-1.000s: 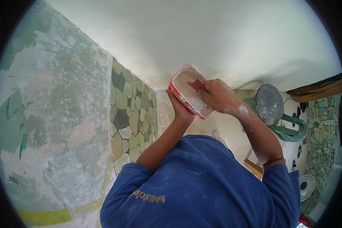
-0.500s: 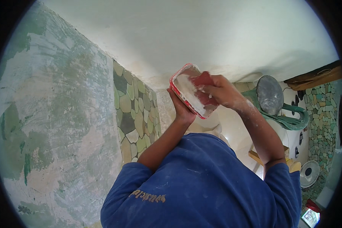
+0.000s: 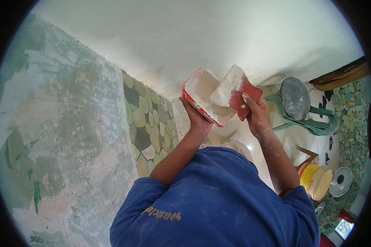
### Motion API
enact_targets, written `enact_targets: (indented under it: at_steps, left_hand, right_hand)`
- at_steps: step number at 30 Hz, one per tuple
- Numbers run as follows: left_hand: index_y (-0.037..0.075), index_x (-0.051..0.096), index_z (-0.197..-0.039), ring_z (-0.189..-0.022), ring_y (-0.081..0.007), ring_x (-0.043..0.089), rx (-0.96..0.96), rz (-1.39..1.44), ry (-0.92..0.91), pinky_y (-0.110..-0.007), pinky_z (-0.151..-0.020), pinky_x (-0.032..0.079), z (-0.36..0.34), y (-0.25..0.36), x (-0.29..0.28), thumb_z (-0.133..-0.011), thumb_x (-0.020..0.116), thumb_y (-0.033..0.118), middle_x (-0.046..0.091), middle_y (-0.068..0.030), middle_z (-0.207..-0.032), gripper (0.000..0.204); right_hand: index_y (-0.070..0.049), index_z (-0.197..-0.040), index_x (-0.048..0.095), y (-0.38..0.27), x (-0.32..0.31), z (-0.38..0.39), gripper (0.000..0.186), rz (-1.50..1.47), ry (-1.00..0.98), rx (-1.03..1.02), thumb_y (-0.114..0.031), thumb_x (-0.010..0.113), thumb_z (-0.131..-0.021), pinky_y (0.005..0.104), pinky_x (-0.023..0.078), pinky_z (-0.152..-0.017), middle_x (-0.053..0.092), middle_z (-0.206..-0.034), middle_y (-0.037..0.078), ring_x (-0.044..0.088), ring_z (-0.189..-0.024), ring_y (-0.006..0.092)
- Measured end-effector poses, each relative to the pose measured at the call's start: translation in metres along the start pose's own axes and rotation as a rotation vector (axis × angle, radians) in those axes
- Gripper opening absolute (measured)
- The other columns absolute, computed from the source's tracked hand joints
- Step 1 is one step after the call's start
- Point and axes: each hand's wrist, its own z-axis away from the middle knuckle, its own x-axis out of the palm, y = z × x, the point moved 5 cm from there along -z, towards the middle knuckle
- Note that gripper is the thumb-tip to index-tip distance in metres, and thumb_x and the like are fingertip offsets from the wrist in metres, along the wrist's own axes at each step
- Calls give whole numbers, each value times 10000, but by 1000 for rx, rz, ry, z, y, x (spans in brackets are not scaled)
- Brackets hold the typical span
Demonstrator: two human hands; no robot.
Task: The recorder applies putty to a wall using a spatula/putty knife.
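Within right hand (image 3: 259,118), one scraper (image 3: 242,94)

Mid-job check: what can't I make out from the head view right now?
All in the head view:
Left grip: most fingers hidden behind the red-rimmed tub.
Right grip: some fingers hidden behind the red scraper.
The scraper's far edge: covered by white paste.
Small bright rectangle, lower right: too small to identify.
Brown piece, upper right: cut off by the dark border.
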Motion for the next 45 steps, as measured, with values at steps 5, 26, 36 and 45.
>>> enact_targets:
  at_steps: [5, 26, 36, 45]
  left_hand:
    - [168, 290, -1411, -1276, -277, 388, 6, -50, 21, -447, -1061, 315, -13, -13, 1, -838, 263, 745, 381, -61, -1400, 814]
    - [179, 300, -1405, -1265, -278, 389, -247, -68, -43, -455, -1053, 324, -75, -64, 39, -837, 277, 743, 383, -59, -1391, 801]
    - [157, 442, -1321, -1166, -288, 500, -421, -125, 25, -513, -981, 402, -89, -83, 25, -875, 380, 606, 510, -65, -1289, 636]
    - [107, 384, -1351, -1176, -369, 482, -415, -229, 67, -589, -992, 368, -79, -10, -40, -809, 415, 690, 485, -137, -1309, 796]
  right_hand:
    - [-10, -1028, 610, -3, -3, 6, 190, 390, -74, -173, -147, 600, -897, 211, 447, -593, 655, -868, 41, 557, -707, 58]
    - [-47, -1095, 562, -31, -74, -64, 198, -276, 82, -40, -117, 564, -909, 282, 517, -614, 647, -995, 58, 637, -820, 145]
    - [-48, -1187, 520, -20, -143, -87, 288, -367, 222, -107, -113, 554, -908, 291, 522, -672, 635, -1069, 71, 633, -920, 168]
    - [-28, -1085, 556, 11, -155, -217, 212, -111, 563, -340, -115, 556, -893, 244, 441, -507, 611, -844, 39, 549, -651, 105]
